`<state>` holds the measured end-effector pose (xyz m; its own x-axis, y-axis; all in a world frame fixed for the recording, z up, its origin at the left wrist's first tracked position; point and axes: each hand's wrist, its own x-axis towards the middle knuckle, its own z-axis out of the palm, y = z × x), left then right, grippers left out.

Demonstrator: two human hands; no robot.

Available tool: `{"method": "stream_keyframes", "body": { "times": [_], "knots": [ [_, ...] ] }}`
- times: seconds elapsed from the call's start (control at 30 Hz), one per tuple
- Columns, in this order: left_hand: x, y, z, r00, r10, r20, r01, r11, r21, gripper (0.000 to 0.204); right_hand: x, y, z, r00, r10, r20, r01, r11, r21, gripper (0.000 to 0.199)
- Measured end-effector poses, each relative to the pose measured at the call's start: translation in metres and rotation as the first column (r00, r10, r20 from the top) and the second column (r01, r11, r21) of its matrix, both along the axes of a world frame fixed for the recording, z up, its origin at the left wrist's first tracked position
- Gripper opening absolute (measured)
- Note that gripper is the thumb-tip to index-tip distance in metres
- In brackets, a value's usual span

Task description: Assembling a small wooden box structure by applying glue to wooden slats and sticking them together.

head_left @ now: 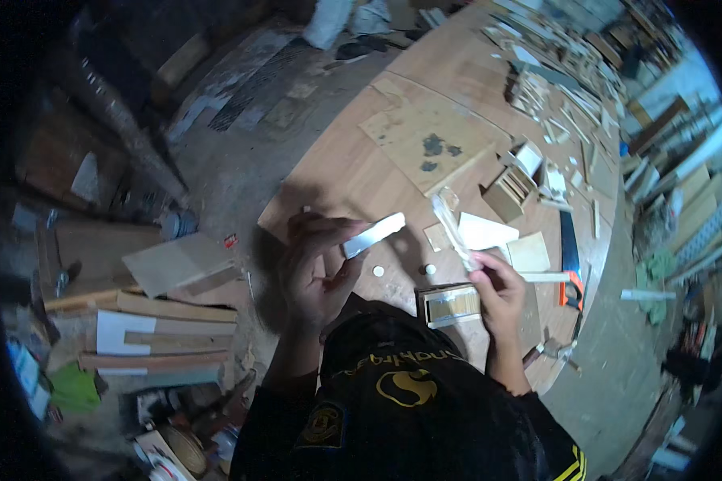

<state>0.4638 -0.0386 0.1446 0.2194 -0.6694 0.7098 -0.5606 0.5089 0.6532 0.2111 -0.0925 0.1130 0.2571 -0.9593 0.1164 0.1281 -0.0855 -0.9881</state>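
Observation:
My left hand pinches a small white flat-sided block between thumb and fingers, above the table's near edge. In my right hand is a slim pale stick-like piece, held by its lower end and pointing away from me; its exact kind is unclear. Between the hands, two small white round pieces lie on the tabletop. Close to my body stands a small wooden box with a light rim. Past my right hand are a white flat panel and a pale wooden square.
A saw with an orange and black handle lies at the table's right edge, near a hammer-like tool. A stained board and a slotted wooden box sit farther off. Wood scraps crowd the far end. Planks are stacked at left.

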Motion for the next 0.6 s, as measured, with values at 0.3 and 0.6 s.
{"method": "stream_keyframes", "body": {
  "times": [0.3, 0.6],
  "knots": [
    [0.013, 0.004, 0.008, 0.98, -0.15, -0.128, 0.163, 0.982, 0.098, 0.032, -0.035, -0.016, 0.051, 0.857, -0.31, -0.412, -0.015, 0.785, -0.62, 0.025],
    [0.004, 0.004, 0.022, 0.969, -0.112, 0.221, 0.081, 0.986, 0.145, 0.039, -0.038, -0.016, 0.067, 0.796, -0.254, -0.549, -0.206, 0.74, -0.641, 0.027]
  ]
}}
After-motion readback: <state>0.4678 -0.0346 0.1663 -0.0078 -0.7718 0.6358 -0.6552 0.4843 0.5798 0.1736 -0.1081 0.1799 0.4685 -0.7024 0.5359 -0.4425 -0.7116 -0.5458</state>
